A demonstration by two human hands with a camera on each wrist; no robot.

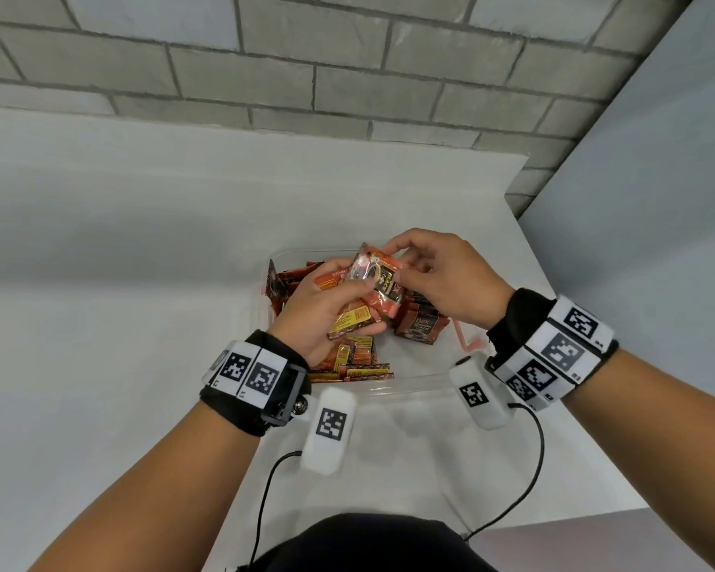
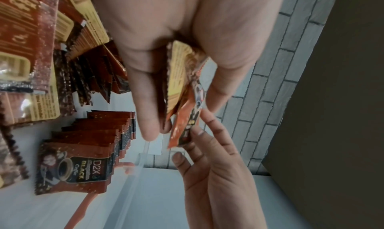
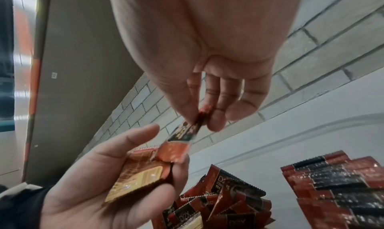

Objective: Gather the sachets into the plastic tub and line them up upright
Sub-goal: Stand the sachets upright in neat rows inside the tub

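Working from your body outward, note the clear plastic tub [image 1: 409, 383] on the white counter [image 1: 100, 249], directly below both hands. Your left hand [image 1: 318, 311] is the lower grip: its fingers curl around a small stack of sachets [image 1: 353, 319], yellow-printed backs facing up. Your right hand [image 1: 442, 278] pinches the top sachet [image 1: 382, 282] between thumb and fingertips at its far edge, while the sachet's near end lies against the held stack. Both grips hover above the tub interior. Inside the tub, a row of upright sachets [image 2: 87, 144] stands at the right; loose sachets [image 1: 347, 365] lie flat and tilted at the left. Beyond the counter stands a grey brick wall [image 1: 306, 68].
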